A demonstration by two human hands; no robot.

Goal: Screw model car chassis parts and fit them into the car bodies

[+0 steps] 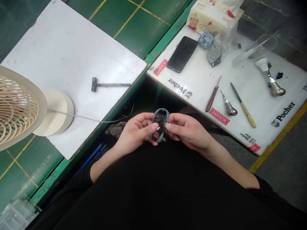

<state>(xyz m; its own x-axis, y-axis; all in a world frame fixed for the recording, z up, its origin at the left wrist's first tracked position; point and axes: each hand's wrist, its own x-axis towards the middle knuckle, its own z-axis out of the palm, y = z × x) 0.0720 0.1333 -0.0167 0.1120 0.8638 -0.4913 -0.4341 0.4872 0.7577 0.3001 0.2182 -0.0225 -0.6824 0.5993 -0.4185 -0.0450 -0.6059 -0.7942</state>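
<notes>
Between my two hands, above my lap, is a small blue-grey model car body shell (157,138) with a hollow, dark inside. My left hand (137,129) pinches its left side, thumb laid over the inner part. On the other side, the thumb and fingers of my right hand (187,129) close on the right edge. Small dark parts and a bright bit show inside the shell; their kind is too small to tell. The fingers underneath are partly hidden by the shell.
On the right bench lie a phone (182,54), a wooden-handled awl (213,95), a small metal-knobbed tool (229,104), a yellow-handled file (244,107), a blue part (206,39) and a tissue pack (211,16). At left are a fan (19,108) and a hammer (96,84).
</notes>
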